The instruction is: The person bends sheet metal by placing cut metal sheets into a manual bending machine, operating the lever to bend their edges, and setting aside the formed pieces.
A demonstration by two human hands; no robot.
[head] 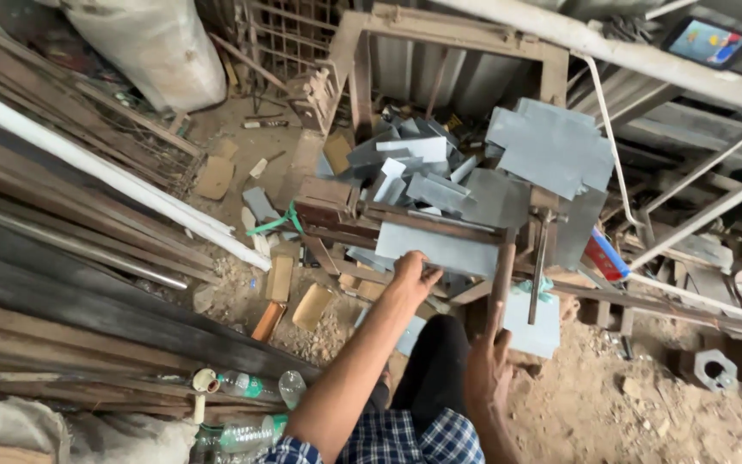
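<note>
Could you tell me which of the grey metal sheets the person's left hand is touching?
The flat sheet lying across the rusty machine, under the left hand; the other grey pieces lie heaped behind it.

Daylight floods in soft and even, brightest on the far sandy ground and the pale grey metal sheets [551,146], which glare a little. The left stack of pipes [88,283] sits dim, and the far right corner under the beams is dim too. Shadows are faint and diffuse. Wide-lens bending curves the edges; the near corners look smeared and soft.
</note>
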